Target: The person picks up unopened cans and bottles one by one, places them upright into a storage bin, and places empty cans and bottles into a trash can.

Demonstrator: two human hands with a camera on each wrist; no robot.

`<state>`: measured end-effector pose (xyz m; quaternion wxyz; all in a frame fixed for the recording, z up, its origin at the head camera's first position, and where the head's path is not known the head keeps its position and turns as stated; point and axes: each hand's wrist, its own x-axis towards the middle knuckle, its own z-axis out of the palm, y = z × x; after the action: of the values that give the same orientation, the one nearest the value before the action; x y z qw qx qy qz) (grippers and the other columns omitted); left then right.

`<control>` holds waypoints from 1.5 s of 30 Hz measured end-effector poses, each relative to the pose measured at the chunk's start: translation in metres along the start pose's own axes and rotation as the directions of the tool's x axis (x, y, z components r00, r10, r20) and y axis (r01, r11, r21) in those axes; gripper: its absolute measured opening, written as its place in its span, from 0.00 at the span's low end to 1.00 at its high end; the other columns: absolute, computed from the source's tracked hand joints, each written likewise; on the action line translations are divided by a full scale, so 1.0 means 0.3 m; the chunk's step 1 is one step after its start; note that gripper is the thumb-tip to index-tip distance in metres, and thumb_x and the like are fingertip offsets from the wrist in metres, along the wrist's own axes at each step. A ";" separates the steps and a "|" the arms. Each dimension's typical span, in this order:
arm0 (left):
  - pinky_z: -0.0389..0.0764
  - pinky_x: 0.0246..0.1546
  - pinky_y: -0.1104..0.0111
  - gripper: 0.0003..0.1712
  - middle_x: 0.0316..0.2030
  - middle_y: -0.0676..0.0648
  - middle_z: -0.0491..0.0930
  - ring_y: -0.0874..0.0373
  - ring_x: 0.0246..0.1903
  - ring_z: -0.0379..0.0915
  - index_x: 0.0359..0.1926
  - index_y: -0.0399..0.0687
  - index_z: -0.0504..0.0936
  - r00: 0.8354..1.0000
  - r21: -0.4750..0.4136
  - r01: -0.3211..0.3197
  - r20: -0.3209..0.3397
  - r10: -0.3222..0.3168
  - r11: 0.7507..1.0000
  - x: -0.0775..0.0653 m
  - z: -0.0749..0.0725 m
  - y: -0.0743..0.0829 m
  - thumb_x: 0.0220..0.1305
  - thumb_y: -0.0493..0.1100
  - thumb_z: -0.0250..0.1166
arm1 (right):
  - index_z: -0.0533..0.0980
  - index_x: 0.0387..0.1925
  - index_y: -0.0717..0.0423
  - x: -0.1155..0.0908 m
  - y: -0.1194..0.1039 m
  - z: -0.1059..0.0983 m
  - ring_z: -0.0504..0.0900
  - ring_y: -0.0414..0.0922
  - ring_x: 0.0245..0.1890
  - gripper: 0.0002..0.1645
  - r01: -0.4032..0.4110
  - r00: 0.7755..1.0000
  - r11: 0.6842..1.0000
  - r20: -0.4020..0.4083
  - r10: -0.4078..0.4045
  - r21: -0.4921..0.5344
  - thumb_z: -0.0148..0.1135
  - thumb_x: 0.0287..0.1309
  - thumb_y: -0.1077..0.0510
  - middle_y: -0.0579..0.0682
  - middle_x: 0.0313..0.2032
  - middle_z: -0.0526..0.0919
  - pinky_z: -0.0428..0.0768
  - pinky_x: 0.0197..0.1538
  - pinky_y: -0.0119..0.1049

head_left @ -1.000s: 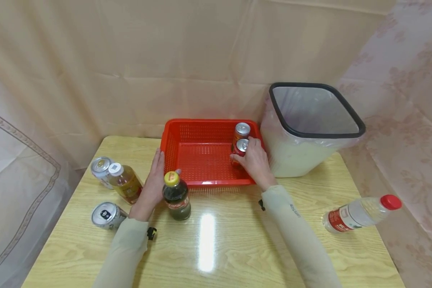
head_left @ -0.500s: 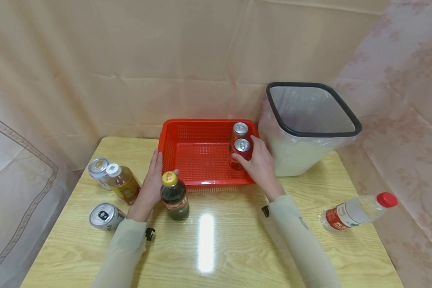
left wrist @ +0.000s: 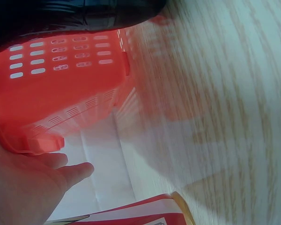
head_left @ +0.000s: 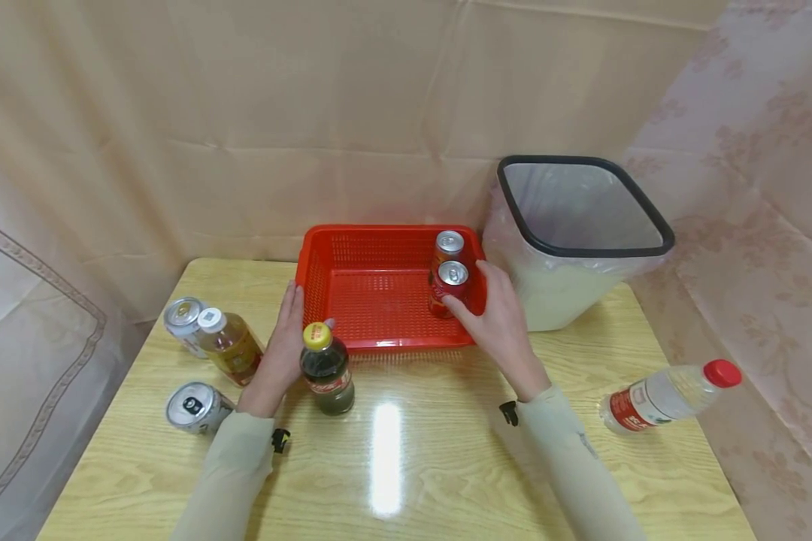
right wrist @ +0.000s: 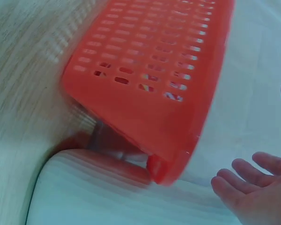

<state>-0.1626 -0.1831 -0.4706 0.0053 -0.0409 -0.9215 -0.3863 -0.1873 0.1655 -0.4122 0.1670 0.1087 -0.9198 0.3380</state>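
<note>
A red plastic basket (head_left: pixel 372 304) sits at the back of the table. My left hand (head_left: pixel 283 364) touches its left side with straight fingers. The left wrist view shows that hand (left wrist: pixel 23 187) against the basket's rim. Two drink cans stand upright inside at the right end: a red can (head_left: pixel 449 289) in front, an orange-toned can (head_left: pixel 446 246) behind. My right hand (head_left: pixel 504 330) is over the right rim, thumb close to the front can; whether it touches cannot be told. Its fingers are spread, with nothing held. A dark cola bottle (head_left: pixel 328 379) with a yellow cap stands just right of my left wrist.
Left of my left hand are an amber drink bottle (head_left: pixel 233 352), a silver can (head_left: pixel 184 321) and another can (head_left: pixel 198 408). A black-rimmed bin (head_left: pixel 555 289) with a liner stands right of the basket. Farther right is a red-capped clear bottle (head_left: pixel 663 398).
My right hand has let go of the front red can and drawn back to the right, its fingers opening. The can stays standing in the basket. My left hand keeps its place.
</note>
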 end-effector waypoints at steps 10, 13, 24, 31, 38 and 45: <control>0.51 0.76 0.43 0.58 0.82 0.47 0.24 0.41 0.81 0.32 0.82 0.41 0.34 1.000 -0.005 -0.007 -0.011 0.007 1.000 0.003 0.005 -0.003 0.74 0.70 0.53 | 0.71 0.69 0.60 -0.069 -0.029 -0.093 0.71 0.55 0.68 0.37 0.080 0.990 0.995 -0.122 -0.072 0.062 0.67 0.65 0.45 0.57 0.68 0.73 0.72 0.68 0.59; 0.53 0.75 0.42 0.59 0.82 0.47 0.25 0.40 0.80 0.34 0.82 0.41 0.34 1.000 -0.005 -0.008 -0.016 0.008 1.000 0.004 0.005 -0.003 0.73 0.71 0.53 | 0.73 0.67 0.61 -0.085 -0.030 -0.122 0.73 0.55 0.67 0.35 0.116 0.978 0.991 -0.180 -0.102 0.069 0.67 0.65 0.48 0.57 0.66 0.76 0.72 0.68 0.57; 0.53 0.75 0.42 0.57 0.82 0.47 0.25 0.38 0.80 0.36 0.82 0.40 0.35 1.000 -0.004 -0.014 -0.019 0.014 1.000 0.004 0.007 -0.007 0.74 0.68 0.55 | 0.75 0.65 0.64 -0.140 -0.005 -0.238 0.77 0.58 0.60 0.33 0.209 0.923 0.975 -0.343 -0.173 0.070 0.67 0.65 0.50 0.60 0.63 0.79 0.73 0.64 0.39; 0.53 0.75 0.41 0.57 0.83 0.47 0.25 0.38 0.80 0.36 0.82 0.41 0.34 1.000 -0.003 -0.009 -0.023 0.009 1.000 0.000 0.001 -0.001 0.74 0.68 0.54 | 0.75 0.65 0.63 -0.165 0.012 -0.313 0.77 0.50 0.62 0.37 0.211 0.882 0.972 -0.448 -0.146 0.099 0.66 0.67 0.40 0.58 0.63 0.80 0.70 0.65 0.26; 0.52 0.75 0.41 0.57 0.82 0.49 0.23 0.40 0.80 0.34 0.83 0.43 0.33 1.000 0.002 0.006 -0.014 -0.006 1.000 0.000 -0.001 0.003 0.74 0.68 0.54 | 0.76 0.63 0.68 -0.188 0.024 -0.380 0.75 0.38 0.63 0.43 0.195 0.824 0.972 -0.559 -0.091 0.129 0.65 0.67 0.35 0.64 0.61 0.79 0.72 0.65 0.28; 0.52 0.75 0.41 0.56 0.82 0.47 0.24 0.39 0.80 0.34 0.82 0.40 0.34 1.000 -0.003 -0.008 -0.020 0.007 1.000 0.002 0.002 0.003 0.75 0.64 0.56 | 0.77 0.63 0.68 -0.231 0.014 -0.444 0.77 0.41 0.62 0.38 0.151 0.767 0.967 -0.641 0.016 0.205 0.67 0.67 0.41 0.59 0.62 0.80 0.73 0.67 0.31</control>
<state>-0.1630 -0.1819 -0.4704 0.0159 -0.0405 -0.9206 -0.3880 -0.0938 0.2623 -0.3457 0.4665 0.0406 -0.7550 0.4591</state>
